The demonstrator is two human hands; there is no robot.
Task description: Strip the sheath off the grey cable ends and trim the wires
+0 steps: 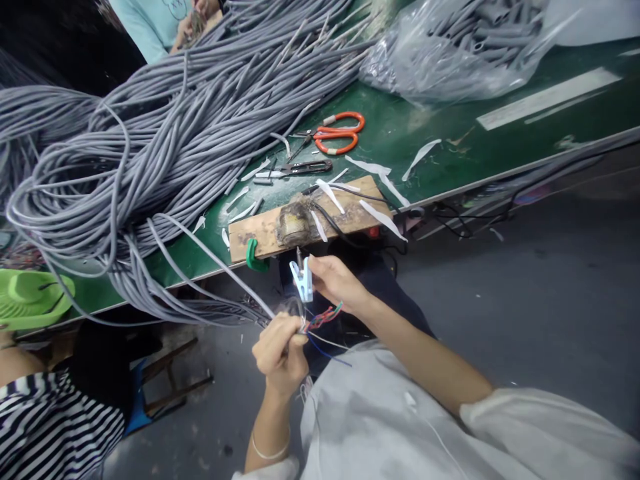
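Fingers of the left hand [281, 353] were clenched round the end of a grey cable [220, 267], with its loose coloured wires [325, 317] fanned out toward 3 o'clock. Right hand [336, 283] pinched a small blue-white clip tool [303, 280] at 12 o'clock of the wires, thumb and forefinger closed on it. Cable end sat low centre, off the table edge, above the person's lap. To work well here, judged: keep the cable end steady, feed one wire at a time into the tool, keep the other strands out of the bite.

At 12 o'clock of the hands, a wooden block [305, 220] was fixed to the green table [450, 133] by a green clamp [254, 257]. Beyond it lay black snips [305, 167] and orange scissors [337, 132], among white strips. Big cable heap [150, 133] at 10 o'clock, a plastic bag of tubing [450, 47] at 1 o'clock. Green fan [30, 297] at 9 o'clock, a striped sleeve [50, 420] below it; another person in a teal top [150, 23] at 11 o'clock.

No readable writing or brand anywhere.
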